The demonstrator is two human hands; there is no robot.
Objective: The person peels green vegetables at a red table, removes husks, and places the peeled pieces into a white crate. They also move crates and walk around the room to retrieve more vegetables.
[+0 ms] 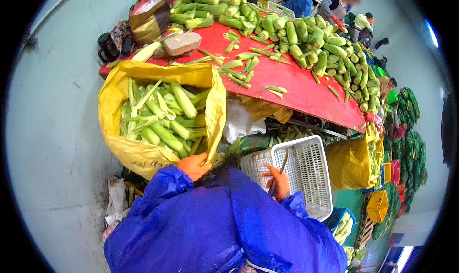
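Note:
My left hand [193, 167], in an orange glove, pinches the near rim of a large yellow woven sack [217, 108]. Inside the sack lie green corn husks [165, 134] and stalk pieces. My right hand [280, 183], also gloved in orange, is closed at the near left side of a white plastic basket [326, 177]. From it rises a thin, narrow, blade-like strip [285, 161]; whether it is a knife I cannot make out. The basket shows a bare perforated bottom. Blue sleeves cover both my arms.
A red table [296, 93] carries heaped corn ears [318, 38], loose husk strips and a brick-like block [182, 43]. Another yellow sack [351, 163] stands right of the basket, near a blue crate [342, 223]. Other people [334, 7] work along the table's far side.

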